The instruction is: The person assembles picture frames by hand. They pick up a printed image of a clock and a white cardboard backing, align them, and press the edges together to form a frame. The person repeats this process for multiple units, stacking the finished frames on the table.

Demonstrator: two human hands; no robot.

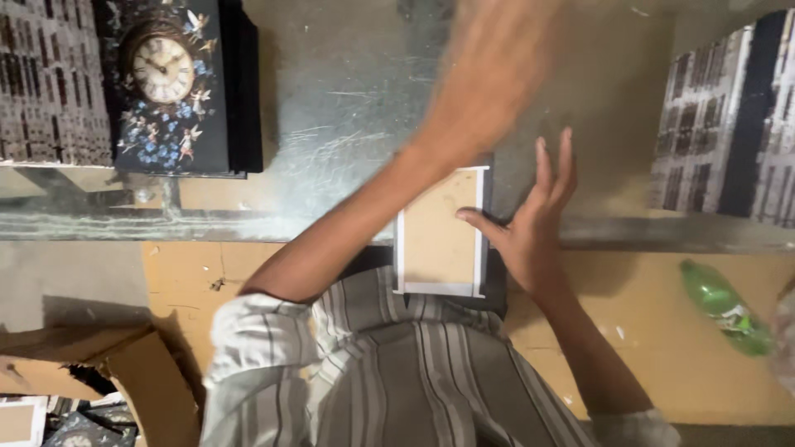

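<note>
- We look straight down at a person in a striped shirt (389,372) working at a scratched glass tabletop (348,91).
- In front of the person lies a flat rectangular panel (439,228), tan in the middle with a white border, resting on a dark backing at the near edge of the glass.
- Our right hand (530,223) rests at the panel's right edge: the thumb touches the tan face, the other fingers are spread open and flat on the dark surface beside it, gripping nothing.
- Our left hand (489,66) is raised above the table beyond the panel. It is heavily blurred, so we cannot tell how its fingers stand or whether it holds anything.
- At upper left sits a stack of dark panels (178,83) printed with a clock face and blue flowers.
- A green plastic bottle (725,306) lies on its side at right, on brown cardboard below the table.
- Torn cardboard (108,372) lies at lower left.
</note>
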